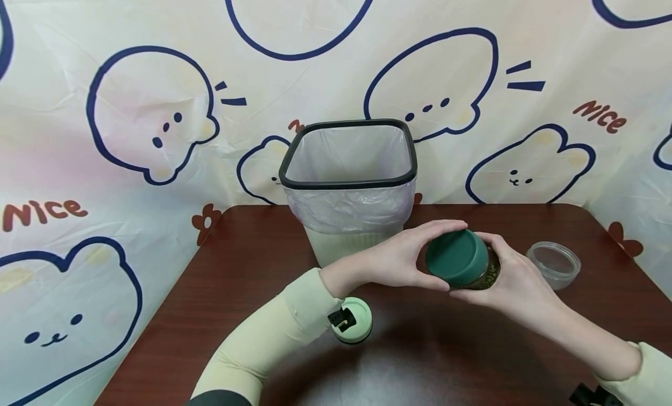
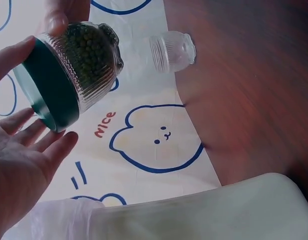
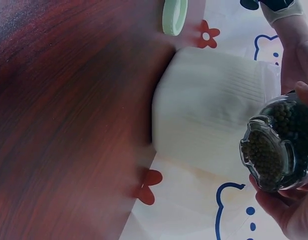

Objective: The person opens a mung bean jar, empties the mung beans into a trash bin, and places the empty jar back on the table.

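Item: bin, pale-bodied, black-rimmed, fitted with a translucent liner; stands upright on your dark reddish-brown table. All places below are taken from it, as your head view shows them.

Item: jar, clear, ribbed, filled with small round green grains; in front of the bin and to its right, held above the table, tilted, its lid end toward the bin's side.

Item: dark green lid, on the jar.

Item: your left hand, in front of the bin, reaching to its right; fingers and thumb grip the lid around its edge.

Item: your right hand, farther right of the bin; fingers and thumb curl round the jar's body.

Item: clear container, ribbed, on the table well to the right of the bin, near your right hand.

Item: pale-green round piece, in front of the bin, partly covered by your left wrist's black fitting.

Item: printed backdrop, white with blue-outlined cartoon figures, behind the bin.
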